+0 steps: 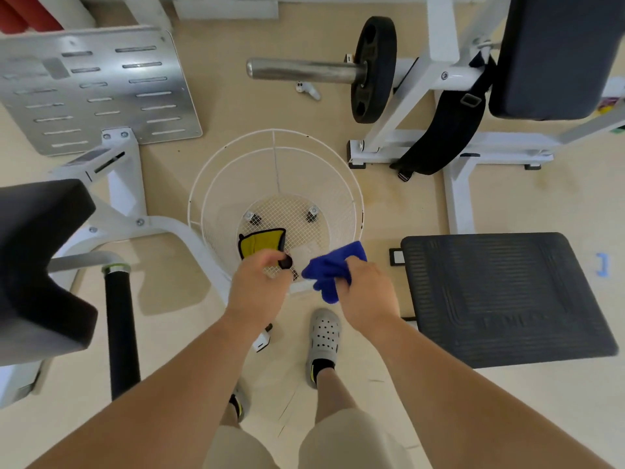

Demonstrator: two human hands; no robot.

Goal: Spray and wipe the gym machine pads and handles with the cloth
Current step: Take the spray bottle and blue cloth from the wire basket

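From the head camera, looking straight down, the right hand [367, 292] is closed around a bunched blue cloth [333, 270], which sticks out past the fingers toward the left hand [262, 282]. The left hand is curled, its fingertips pinched on a small dark object [285, 262] that is too small to identify; no spray bottle can be made out. Both hands hang over the near rim of a white wire basket [216, 170] standing on castors on the beige floor, and a yellow cloth with black edging [262, 243] lies on the basket's mesh bottom, just beyond the left hand. To the right sits a dark ribbed seat pad [507, 296], well apart from the blue cloth. At the left edge is a black pad [37, 252] with a black foam handle [121, 333] beside it. Farther off are a perforated metal footplate [94, 89], a black weight plate [373, 69] on a steel bar, and an upright dark back pad [558, 55]
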